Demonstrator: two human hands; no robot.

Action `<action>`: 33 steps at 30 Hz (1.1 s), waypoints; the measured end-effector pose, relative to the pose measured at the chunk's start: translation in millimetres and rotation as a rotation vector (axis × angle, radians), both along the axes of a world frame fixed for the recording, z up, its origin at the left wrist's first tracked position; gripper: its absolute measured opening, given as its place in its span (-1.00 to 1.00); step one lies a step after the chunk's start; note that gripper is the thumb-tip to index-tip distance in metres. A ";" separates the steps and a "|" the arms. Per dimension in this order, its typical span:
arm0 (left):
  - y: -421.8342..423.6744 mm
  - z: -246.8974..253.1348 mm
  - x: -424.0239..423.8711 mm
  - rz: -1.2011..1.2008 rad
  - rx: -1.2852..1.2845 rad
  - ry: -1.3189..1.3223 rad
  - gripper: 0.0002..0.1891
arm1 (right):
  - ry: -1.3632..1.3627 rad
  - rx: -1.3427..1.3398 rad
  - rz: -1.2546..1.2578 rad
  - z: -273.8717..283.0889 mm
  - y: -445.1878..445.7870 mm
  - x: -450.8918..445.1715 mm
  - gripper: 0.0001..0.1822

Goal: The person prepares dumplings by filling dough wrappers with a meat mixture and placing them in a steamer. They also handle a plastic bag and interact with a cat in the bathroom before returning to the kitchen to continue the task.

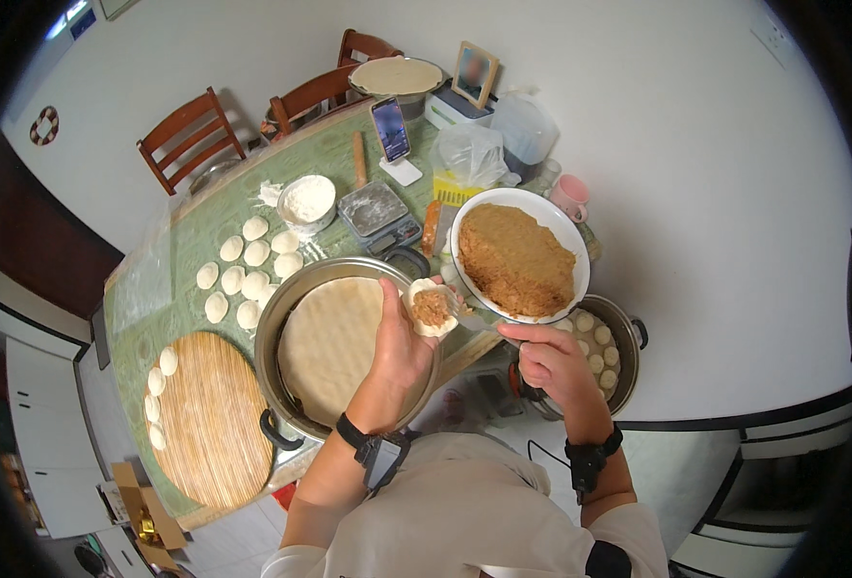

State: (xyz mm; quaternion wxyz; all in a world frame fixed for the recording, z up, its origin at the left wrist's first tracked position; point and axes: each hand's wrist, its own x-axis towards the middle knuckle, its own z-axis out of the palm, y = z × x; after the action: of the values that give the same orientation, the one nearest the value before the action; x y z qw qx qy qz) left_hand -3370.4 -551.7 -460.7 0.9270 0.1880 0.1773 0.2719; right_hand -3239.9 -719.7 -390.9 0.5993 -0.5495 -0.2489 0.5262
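Note:
My left hand (402,339) cups a round dough wrapper (417,287) topped with brownish filling (431,308). In my right hand (545,357) is the handle of a metal spoon or spatula (475,320), its tip at the filling. Below my left hand stands a steamer pot (270,347) lined with pale cloth (332,339). A white enamel basin (583,269) of filling (520,260) lies just beyond my right hand. Several dough pieces (256,253) rest on the green table, and more (156,381) line the left edge of a wooden board (213,419).
A flour bowl (309,201), a digital scale (374,209), a rolling pin (359,159) and a phone on a stand (390,130) occupy the table's far part. A pink mug (570,193) is behind the basin. At right, a lower pot (632,361) holds several round buns (603,334).

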 end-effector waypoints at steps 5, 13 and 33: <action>-0.2 -3.8 -17.5 0.016 -0.049 -0.014 -0.23 | 0.053 0.017 -0.013 4.9 2.2 -17.2 -0.62; -9.8 -9.1 -52.3 0.015 -0.115 -0.055 -0.21 | 0.213 0.021 0.021 -0.7 -3.2 -44.2 -0.61; -186.1 -58.4 -289.6 0.776 -0.241 0.158 -0.22 | 0.160 -0.018 0.959 -26.8 25.9 -181.1 -0.62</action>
State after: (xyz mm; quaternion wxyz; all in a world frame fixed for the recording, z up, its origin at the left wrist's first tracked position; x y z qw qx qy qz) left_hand -3659.9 -737.9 -519.0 0.7546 0.0177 0.3361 0.5632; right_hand -3421.0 -693.7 -417.8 0.3020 -0.3358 -0.4226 0.7858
